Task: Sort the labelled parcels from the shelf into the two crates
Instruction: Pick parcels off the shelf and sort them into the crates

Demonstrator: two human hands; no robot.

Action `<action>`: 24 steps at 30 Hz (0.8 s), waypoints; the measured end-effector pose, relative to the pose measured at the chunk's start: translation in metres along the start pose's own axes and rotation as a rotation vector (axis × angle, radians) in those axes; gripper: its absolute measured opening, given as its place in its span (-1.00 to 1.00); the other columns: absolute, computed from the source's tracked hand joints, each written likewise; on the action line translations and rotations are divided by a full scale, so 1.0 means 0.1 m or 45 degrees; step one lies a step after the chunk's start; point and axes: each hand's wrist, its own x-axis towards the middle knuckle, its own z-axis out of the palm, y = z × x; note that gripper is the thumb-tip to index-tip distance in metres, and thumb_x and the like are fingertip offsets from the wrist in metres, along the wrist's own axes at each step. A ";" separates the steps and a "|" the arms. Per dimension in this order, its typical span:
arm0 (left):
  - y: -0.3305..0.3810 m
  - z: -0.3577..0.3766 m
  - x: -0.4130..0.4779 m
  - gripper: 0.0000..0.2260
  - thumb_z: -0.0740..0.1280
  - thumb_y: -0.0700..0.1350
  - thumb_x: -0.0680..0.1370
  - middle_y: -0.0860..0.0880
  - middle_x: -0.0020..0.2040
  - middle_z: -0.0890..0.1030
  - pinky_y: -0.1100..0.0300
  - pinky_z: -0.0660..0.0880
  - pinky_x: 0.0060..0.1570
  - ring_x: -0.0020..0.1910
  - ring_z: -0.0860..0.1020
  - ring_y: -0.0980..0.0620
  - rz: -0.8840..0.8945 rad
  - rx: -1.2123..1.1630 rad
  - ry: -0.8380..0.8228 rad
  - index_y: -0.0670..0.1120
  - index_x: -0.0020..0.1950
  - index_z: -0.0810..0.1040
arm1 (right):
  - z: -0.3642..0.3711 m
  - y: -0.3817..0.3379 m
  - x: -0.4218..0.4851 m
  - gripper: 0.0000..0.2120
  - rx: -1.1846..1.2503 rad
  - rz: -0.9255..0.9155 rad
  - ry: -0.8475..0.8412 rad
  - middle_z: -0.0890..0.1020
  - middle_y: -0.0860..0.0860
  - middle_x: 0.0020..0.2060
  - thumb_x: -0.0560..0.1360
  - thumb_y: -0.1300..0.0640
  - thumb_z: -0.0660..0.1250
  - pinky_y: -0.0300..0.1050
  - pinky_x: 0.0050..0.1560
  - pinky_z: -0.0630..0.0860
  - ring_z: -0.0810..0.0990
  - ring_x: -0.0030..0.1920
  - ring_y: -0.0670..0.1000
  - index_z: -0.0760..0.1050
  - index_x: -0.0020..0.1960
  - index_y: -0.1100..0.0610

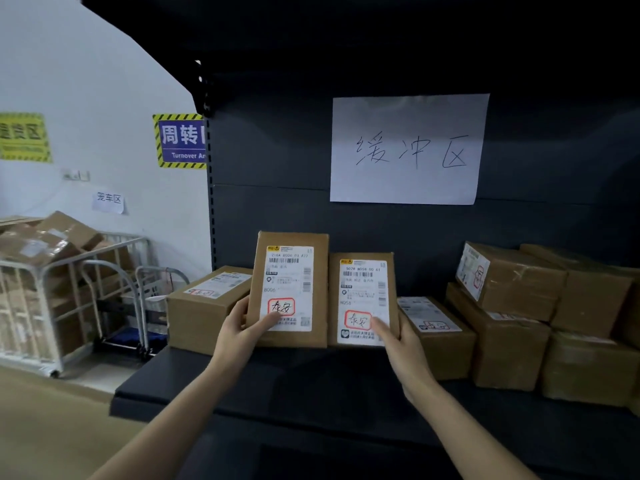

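Parcels, two flat cardboard ones, sit dead centre of the frame: your left hand (242, 327) grips the taller box (291, 289) and your right hand (398, 337) clamps the shorter box (362, 299), both upright with glossy white labels facing you, edges touching. Under them is the matte dark shelf (277, 379). More taped brown cartons (502, 282) are stacked at right, and a paper sign (408, 150) hangs higher up behind.

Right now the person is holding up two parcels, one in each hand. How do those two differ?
The left parcel stands taller and reaches higher than the right parcel. The left parcel's label reads B006, the right parcel's N058. The left hand grips the left parcel's lower left corner; the right hand grips the right parcel's lower right corner. Both are brown cardboard, upright, labels facing the camera, with the same red-boxed handwritten mark.
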 end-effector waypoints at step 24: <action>0.48 -1.48 -1.25 -0.68 0.40 -0.15 0.46 0.08 -0.05 0.61 0.30 0.53 -0.17 -0.05 0.58 0.13 0.147 0.161 0.534 0.08 0.16 0.45 | 1.40 -0.43 -0.58 -0.72 0.195 -0.215 -0.519 0.60 -0.20 0.02 0.54 0.10 0.28 -0.39 -0.18 0.49 0.56 0.01 -0.22 0.41 0.24 -0.08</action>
